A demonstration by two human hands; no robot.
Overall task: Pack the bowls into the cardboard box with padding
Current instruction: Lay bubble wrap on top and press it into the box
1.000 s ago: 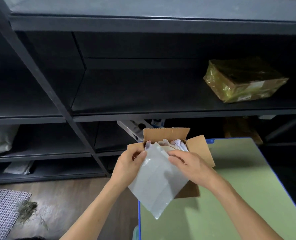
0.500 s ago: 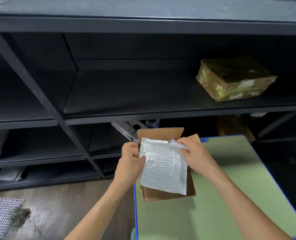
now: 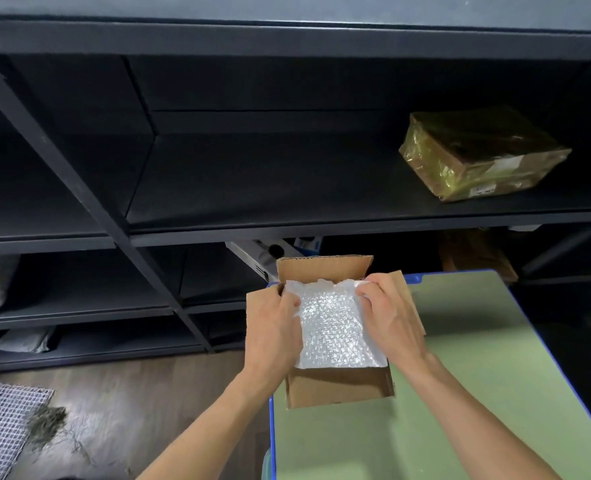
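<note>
Pinching the bubble wrap (image 3: 335, 330) at its 2 sides, the left hand (image 3: 276, 329) and right hand (image 3: 392, 323) hold the sheet across the mouth of the cardboard box (image 3: 339, 386), which sits at the left edge of the green table (image 3: 477, 410). No bowls show, since the sheet hides the inside, so packing looks late: likely a top layer of padding going in, with tucking and closing the open flaps left. Both forearms reach forward, backs of the hands up, fingers curled at the sheet's edges.
</note>
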